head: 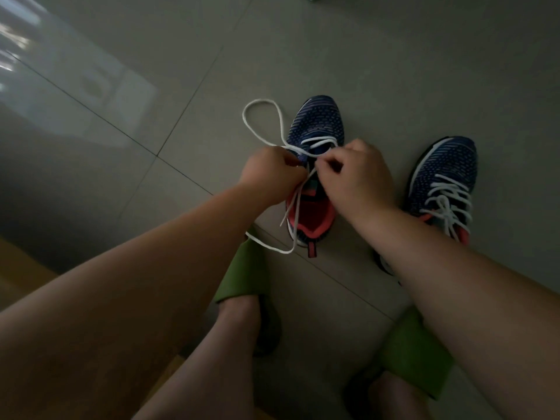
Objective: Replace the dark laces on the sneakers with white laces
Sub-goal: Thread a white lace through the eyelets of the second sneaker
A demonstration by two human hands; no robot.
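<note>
Both grips are tight on the white lace (274, 122): the left hand (269, 174) has its fingers curled round one strand, and the right hand (356, 177) pinches another between thumb and fingertips just above the shoe's tongue. The two hands sit close together over the middle of the near sneaker (318, 125), which stands on the floor (363, 56) with its toe toward twelve o'clock. From the hands a long loop of lace runs out toward eleven o'clock and lies on the tiles. A second length drops toward six o'clock, across the pink lining of the shoe's opening, and curls past the heel. At three o'clock from this shoe stands the other sneaker (445, 168), already threaded with white laces (448, 201). Nearer the person, two feet wear green slippers (251, 268).
</note>
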